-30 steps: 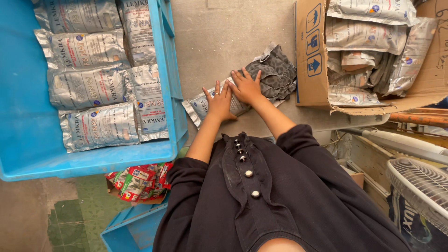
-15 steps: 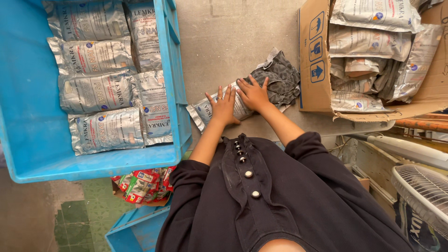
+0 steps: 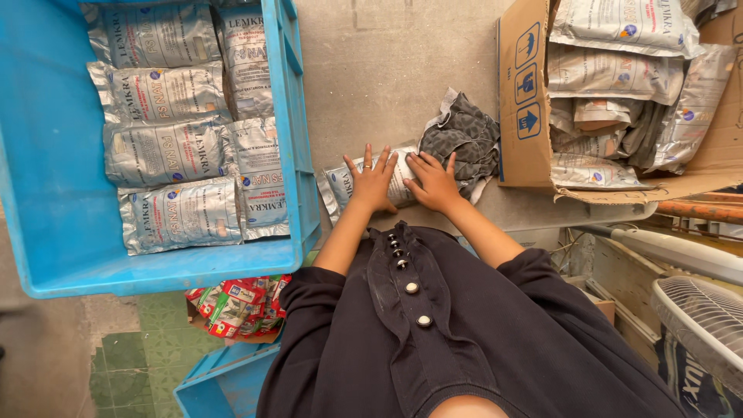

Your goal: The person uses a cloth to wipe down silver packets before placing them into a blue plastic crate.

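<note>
Flat silver foil pouch (image 3: 364, 180) lying on grey desk (image 3: 371, 77), long axis left-right, directly under left hand (image 3: 373, 182) and right hand (image 3: 433, 182), both spread, pressing flat

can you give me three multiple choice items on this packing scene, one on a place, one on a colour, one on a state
1. Where does the silver pouch under the hands lie?
A. inside the cardboard box
B. on the grey surface between crate and box
C. on the green floor

2. What colour is the big crate holding silver packs?
A. blue
B. red
C. white

3. How are the left hand and right hand placed?
A. clenched in fists
B. lifted in the air
C. flat, fingers spread, pressing down

Answers: 1 B, the pouch sits on the bare surface beside a grey cloth, left of the cardboard box. 2 A, its walls are bright blue. 3 C, both palms lie open on the pouch.
</note>
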